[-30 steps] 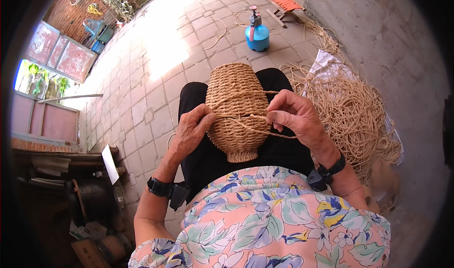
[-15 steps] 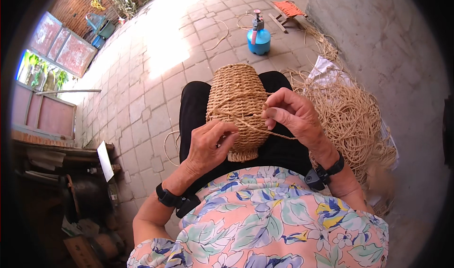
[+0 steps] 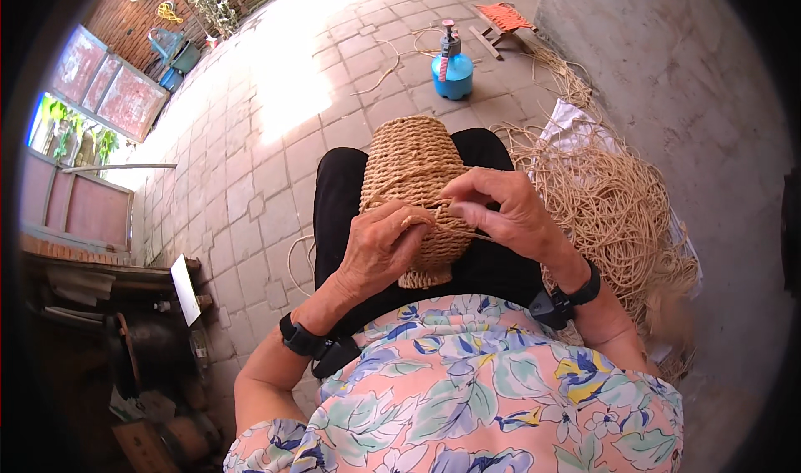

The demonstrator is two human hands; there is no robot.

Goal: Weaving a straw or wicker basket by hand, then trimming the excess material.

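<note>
A woven straw-coloured basket (image 3: 415, 149) lies across my lap between my knees, its narrow rim toward me. My left hand (image 3: 380, 246) is closed over the basket's near left side, thumb and fingertips pinched on a strand of twisted cord. Opposite it, my right hand (image 3: 506, 213) pinches cord between thumb and forefinger, close to the weave. Only a small gap separates the two sets of fingertips. Loose strands cross the basket beneath them, and the exact path of the cord is partly hidden by my fingers.
To my right, a big tangled heap of cord (image 3: 613, 210) lies on white cloth (image 3: 569, 123) beside a grey wall (image 3: 667, 64). Ahead stand a blue spray bottle (image 3: 453, 77) and a low stool with an orange seat (image 3: 506, 16). Dark clutter (image 3: 154, 348) fills the lower left.
My right hand has moved left and slightly down, bringing its fingertips nearer the left hand's. The left hand has shifted a little to the right over the basket.
</note>
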